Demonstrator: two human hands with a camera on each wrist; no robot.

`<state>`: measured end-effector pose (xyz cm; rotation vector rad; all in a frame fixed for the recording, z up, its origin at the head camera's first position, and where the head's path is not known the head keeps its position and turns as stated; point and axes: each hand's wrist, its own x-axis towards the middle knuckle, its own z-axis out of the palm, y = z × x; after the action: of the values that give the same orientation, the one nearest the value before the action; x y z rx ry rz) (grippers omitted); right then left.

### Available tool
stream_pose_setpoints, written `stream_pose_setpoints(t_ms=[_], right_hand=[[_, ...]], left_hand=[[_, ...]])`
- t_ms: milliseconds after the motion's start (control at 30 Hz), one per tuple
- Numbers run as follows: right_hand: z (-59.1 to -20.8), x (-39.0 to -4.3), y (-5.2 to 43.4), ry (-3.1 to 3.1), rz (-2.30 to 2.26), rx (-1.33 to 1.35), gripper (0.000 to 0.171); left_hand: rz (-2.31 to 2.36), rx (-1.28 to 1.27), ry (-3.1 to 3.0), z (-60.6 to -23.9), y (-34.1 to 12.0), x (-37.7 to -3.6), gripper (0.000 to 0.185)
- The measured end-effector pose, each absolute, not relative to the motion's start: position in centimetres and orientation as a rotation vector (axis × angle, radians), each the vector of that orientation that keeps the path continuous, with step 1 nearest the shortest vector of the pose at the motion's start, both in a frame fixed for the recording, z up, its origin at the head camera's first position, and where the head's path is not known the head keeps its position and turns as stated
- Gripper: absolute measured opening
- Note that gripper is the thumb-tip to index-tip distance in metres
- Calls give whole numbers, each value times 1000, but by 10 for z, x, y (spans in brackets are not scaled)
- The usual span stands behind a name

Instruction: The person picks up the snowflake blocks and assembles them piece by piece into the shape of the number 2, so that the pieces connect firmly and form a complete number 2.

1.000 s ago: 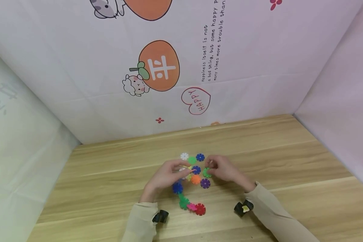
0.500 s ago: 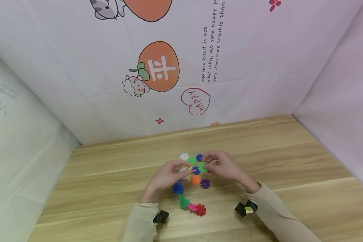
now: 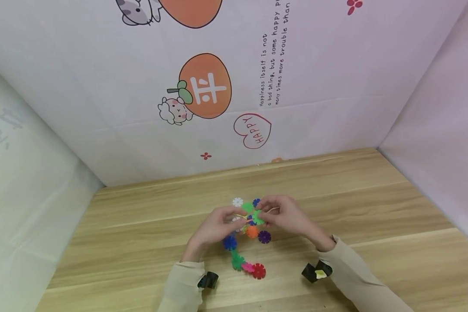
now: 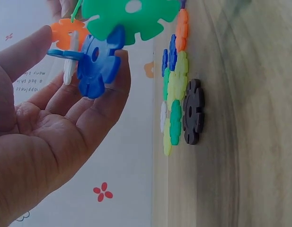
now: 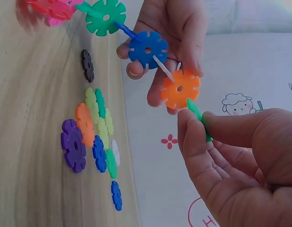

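evidently, the disc chain (image 5: pixel 147 49) is held at its orange disc (image 5: pixel 180 89) by the left hand (image 3: pixel 217 223); just beside that orange disc, a green disc (image 5: pixel 195 110) is pinched by the right hand (image 3: pixel 286 214). light, stiff plastic is suggested; rims are best gripped, slots left free.

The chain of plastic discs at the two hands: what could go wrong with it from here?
The green disc pinched by the right hand might miss a slot in the orange disc and slip. Also, neither hand grips the red disc at the far end of the chain, so a joint could perhaps twist loose.
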<state>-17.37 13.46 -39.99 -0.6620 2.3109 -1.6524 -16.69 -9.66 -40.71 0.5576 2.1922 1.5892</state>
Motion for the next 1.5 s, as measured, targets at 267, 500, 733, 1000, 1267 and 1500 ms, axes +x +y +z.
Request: stream_pose_setpoints(t_ms=[267,500,733,1000,1267,1500], right_hand=[[-404,-173,133,2329,-1650,-754,16],[-402,-172,134,2400,-1626,-710,17],[-400,-170,134,2441,-1609,-690,17],[-400,-169,133,2469,-1597,-667,13],[-403,-169,129,2453,-1650,-637,9],[-405,-169,126,2426,-1699,-646,11]], left_hand=[[1558,588,2237,-410,-95,-167,25],[1587,534,2206,-409,-97,-168,37],[1502,623,2284,-411,-93,-169,27],[1494,651,2335,-406,-89,-165,23],[1540,607,2330,-415,-90,-168,22],[1541,599,2329,-413,-91,-168,22]])
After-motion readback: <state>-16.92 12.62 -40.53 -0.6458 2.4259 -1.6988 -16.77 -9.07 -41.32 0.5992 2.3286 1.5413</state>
